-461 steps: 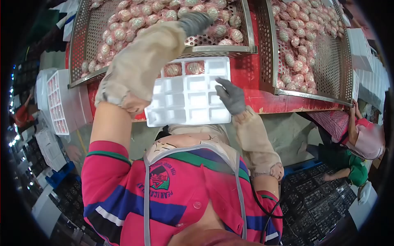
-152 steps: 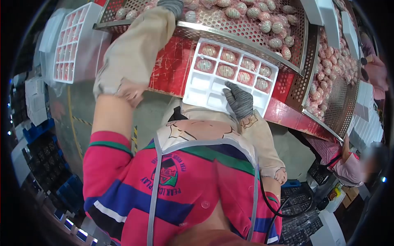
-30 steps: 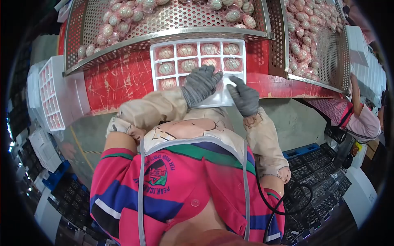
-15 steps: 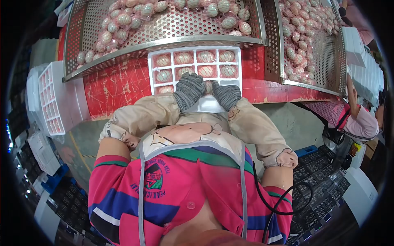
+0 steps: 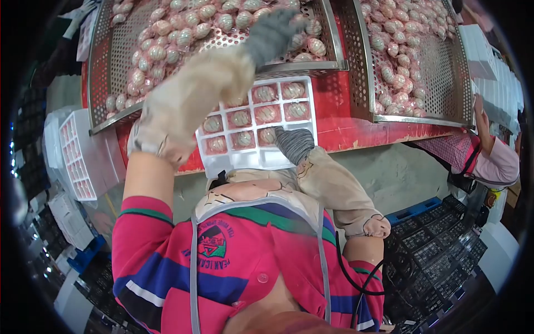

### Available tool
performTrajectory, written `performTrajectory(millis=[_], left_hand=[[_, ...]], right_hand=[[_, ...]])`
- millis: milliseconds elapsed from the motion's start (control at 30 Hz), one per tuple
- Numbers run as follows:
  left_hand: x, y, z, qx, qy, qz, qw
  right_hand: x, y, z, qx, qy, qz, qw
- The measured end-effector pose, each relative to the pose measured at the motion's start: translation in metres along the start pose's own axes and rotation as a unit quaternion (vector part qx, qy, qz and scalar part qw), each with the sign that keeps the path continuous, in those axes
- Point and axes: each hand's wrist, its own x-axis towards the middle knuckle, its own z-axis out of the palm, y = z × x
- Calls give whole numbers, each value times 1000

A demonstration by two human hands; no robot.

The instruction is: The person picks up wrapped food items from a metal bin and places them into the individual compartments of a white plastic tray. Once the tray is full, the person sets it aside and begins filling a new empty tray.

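My left hand [image 5: 272,38], in a grey glove, is stretched over the perforated metal tray [image 5: 300,66] of wrapped, striped round pieces [image 5: 207,12]. Motion blur hides its fingers and anything in them. My gloved right hand [image 5: 295,143] rests low on the right side of a white compartment tray [image 5: 313,106], its fingers drawn together beside a wrapped piece [image 5: 267,135]; what lies beneath them is hidden. Wrapped pieces sit in the upper compartments, while bare compartments show along the near edge. My left sleeve covers the white tray's upper left part.
A second perforated tray [image 5: 428,120] of wrapped pieces stands at the right on the red table [image 5: 356,136]. Filled white trays [image 5: 100,150] stand on edge at the left. Another person's arm [image 5: 483,125] and stacked white boxes [image 5: 478,53] are at the right.
My left hand has left the white tray and moved up over the metal tray. The white tray sits lower and slightly turned in view, with my right hand still at it.
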Motion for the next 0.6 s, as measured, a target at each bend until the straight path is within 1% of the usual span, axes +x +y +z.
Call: performTrajectory(millis=[33,67,100,133,167,233,267,333,400,433,467,500,533,567,600], left_hand=[[7,-9,16,-117,-400,-9,909],[9,-13,35,-126,-495,-17,859],[11,-16,54,-120,-537,-25,835],[13,-17,58,-125,-542,-36,830],[14,-21,64,-137,-535,-54,832],[25,-28,54,-184,-491,-109,845],[33,-31,39,-219,-455,-145,851],[44,-33,-9,-304,-375,-211,850],[38,-22,-66,-392,-319,-256,824],[31,-12,-83,-421,-317,-279,803],[20,5,-114,-471,-338,-325,748],[-10,26,-126,-490,-352,-362,710],[-40,46,-133,-563,-378,-380,630],[-81,72,-135,-607,-359,-412,577],[-103,97,-146,-618,-362,-488,498]], right_hand=[[4,1,3,11,0,18,1000],[7,5,11,13,-1,21,1000],[10,9,19,39,31,15,999],[10,10,19,64,64,10,996],[7,14,18,67,63,13,996],[-11,13,6,127,109,13,986],[-21,17,21,179,267,-4,947],[-46,24,13,233,316,58,918],[-66,37,23,286,435,59,852],[-78,40,19,285,434,59,853],[-93,40,8,301,429,111,844],[-101,41,2,315,423,162,834],[-104,44,1,313,422,160,836],[-105,45,0,258,398,148,867],[-106,46,0,203,373,137,895]])
